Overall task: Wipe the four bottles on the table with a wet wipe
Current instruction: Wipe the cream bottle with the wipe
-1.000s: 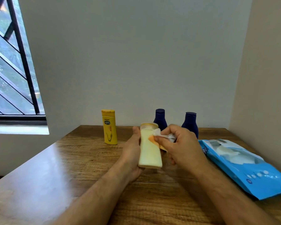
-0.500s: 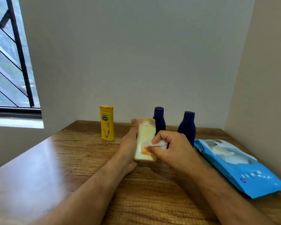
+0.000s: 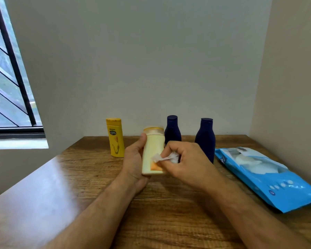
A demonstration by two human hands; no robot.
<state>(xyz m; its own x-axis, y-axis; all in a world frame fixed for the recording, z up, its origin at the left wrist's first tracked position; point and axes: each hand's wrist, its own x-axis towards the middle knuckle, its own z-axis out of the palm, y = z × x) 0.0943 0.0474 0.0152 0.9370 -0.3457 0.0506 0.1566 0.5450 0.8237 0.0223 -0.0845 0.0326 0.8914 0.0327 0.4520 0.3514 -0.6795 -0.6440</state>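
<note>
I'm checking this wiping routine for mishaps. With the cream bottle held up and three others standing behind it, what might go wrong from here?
1. The right hand rubs the white wet wipe on the pale cream plastic bottle, which only the left hand grips; a damp surface might slip.
2. Two dark blue plastic bottles stand right behind the hands; a wide stroke may topple one.
3. The blue wipe pack looks open, so its wipes may dry.
</note>
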